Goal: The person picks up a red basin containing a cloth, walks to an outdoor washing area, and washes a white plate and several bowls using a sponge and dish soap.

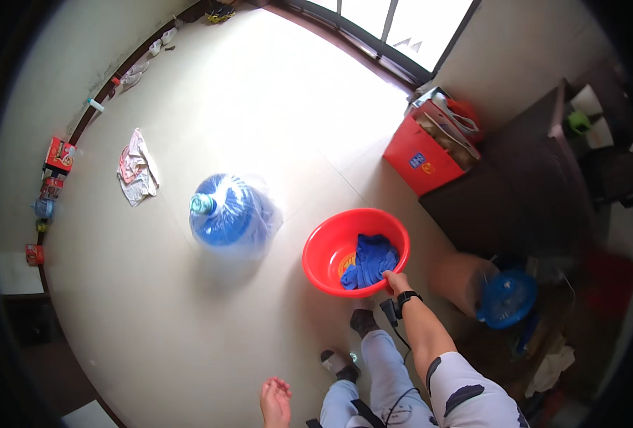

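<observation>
Floor: pale tiled surface [188, 307] filling most of the frame, brightest toward the glazed opening [373, 21] at the top.
Dark furniture: brown unit [502, 192] at the right of the frame, with a red bag [417, 153] against its upper end.
Bottle: large blue water bottle [223, 214] near the centre, apparently upright, in clear plastic film; apart from both hands.
Basin: round red basin [319, 246], right of centre, below the red bag; contact with the floor cannot be determined.
Pale cloth: crumpled on the floor [136, 171], left of the bottle.
Blue cloth: bunched [375, 260] inside the basin, against its right side.
Right hand: closed on the near right rim of the basin [396, 280], thumb at the rim edge; dark watch [407, 302] at the wrist.
Left hand: free [276, 401], lower edge of the frame, fingers loosely curled, nothing visible in the grasp.
Progress: judged as handling of the basin under way; the cloth is inside and the rim is gripped. Release of the basin remains.
Markings: blue and orange printed patches on the red bag; print on the red boxes [59, 155] at far left; orange label [347, 264] on the basin bottom, partly covered by the blue cloth. Wording not transcribed.
</observation>
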Motion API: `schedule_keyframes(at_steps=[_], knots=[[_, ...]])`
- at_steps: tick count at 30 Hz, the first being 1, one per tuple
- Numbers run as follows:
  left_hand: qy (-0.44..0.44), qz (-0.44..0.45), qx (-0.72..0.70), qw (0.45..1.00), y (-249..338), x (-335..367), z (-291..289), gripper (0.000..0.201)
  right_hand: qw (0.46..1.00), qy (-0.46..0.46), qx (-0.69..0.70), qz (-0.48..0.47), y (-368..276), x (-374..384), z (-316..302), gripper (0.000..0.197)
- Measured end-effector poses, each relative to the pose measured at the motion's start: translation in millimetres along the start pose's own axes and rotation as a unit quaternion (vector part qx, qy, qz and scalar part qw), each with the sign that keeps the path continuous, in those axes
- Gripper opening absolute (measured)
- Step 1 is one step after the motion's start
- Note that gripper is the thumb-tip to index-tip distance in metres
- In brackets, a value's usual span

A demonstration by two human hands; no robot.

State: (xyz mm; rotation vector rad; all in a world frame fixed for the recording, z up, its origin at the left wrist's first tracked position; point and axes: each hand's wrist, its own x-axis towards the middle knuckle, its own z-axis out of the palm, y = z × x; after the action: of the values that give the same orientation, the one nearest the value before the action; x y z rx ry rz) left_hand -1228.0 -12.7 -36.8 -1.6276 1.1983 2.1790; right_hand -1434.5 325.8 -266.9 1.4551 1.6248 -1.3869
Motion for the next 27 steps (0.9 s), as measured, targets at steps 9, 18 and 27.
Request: schedule_keyframes(at_steps=[9,18,27], knots=[[0.028,-0.062,0.042,0.997,-1.3,44.3,91.6,0.013,0.993,-0.030,0.089,-0.067,-72.3,57.1,37.6,0.026],[-0.066,-0.015,0.055,0.996,101.1,35.7,240.2,0.014,0.995,-0.010,0.096,0.037,-154.4,9.7,-14.6,0.024],[-0.114,0.137,0.127,0.976,285.6,36.6,334.6,0.013,0.993,-0.117,0.026,0.017,-304.3,-98.8,-94.1,0.024]])
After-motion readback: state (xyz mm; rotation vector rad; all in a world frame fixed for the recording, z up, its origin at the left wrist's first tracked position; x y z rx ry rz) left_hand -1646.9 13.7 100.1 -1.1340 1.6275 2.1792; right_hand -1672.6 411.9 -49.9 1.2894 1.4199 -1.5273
